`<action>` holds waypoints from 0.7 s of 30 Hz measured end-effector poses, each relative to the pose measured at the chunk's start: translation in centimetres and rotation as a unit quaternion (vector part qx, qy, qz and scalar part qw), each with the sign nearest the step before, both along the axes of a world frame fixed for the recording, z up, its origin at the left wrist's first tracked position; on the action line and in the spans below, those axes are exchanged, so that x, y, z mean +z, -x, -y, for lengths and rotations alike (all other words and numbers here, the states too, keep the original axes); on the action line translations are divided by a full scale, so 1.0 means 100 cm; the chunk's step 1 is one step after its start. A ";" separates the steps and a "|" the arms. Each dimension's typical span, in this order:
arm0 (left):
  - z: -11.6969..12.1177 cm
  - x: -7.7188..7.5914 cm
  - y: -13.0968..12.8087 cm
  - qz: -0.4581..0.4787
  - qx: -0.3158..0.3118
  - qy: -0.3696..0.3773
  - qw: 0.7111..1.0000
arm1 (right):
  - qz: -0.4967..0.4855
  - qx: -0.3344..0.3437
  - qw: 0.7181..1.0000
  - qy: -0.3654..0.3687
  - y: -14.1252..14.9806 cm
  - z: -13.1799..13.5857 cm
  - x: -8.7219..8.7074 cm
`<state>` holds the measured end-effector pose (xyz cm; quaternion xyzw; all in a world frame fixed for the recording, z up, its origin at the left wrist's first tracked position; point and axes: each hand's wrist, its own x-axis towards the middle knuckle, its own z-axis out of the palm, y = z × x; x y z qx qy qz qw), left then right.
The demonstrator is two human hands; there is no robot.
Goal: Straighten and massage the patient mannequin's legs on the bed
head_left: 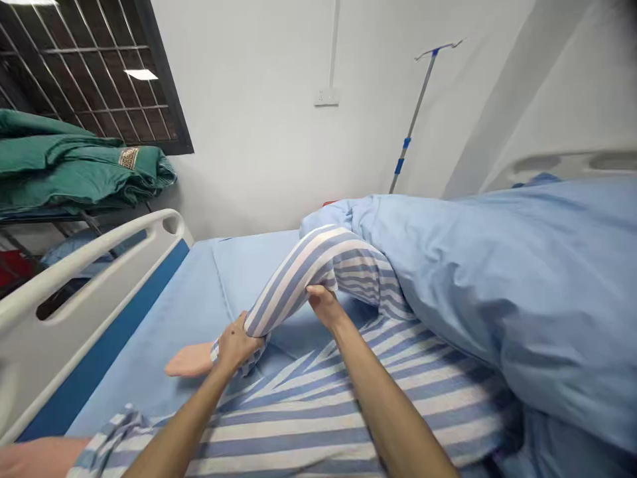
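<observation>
A bent leg in blue-and-white striped trousers [291,282] rises at the knee above the bed. My left hand [237,340] is wrapped round its lower part, just above the ankle. My right hand [324,307] grips it at the underside of the knee, thumb on the cloth and the other fingers mostly hidden. The bare foot [192,360] of this leg points left, close to the sheet. Nearer to me lies the other leg [298,428], stretched out in the same trousers, its bare foot [44,455] at the lower left. My forearms pass over it.
A light blue quilt [478,265] is heaped over the body on the right. The bed's end board [99,265] stands at the left on the blue sheet's [199,292] far side. Behind are folded green fabric [74,166], a drip stand [418,106] and a wall socket [326,97].
</observation>
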<state>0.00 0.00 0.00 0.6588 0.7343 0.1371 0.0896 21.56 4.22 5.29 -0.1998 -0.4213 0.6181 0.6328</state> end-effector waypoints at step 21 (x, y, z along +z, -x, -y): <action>-0.013 0.154 0.138 -0.347 -0.139 0.095 0.923 | 0.042 0.269 0.931 0.243 0.073 0.019 -0.085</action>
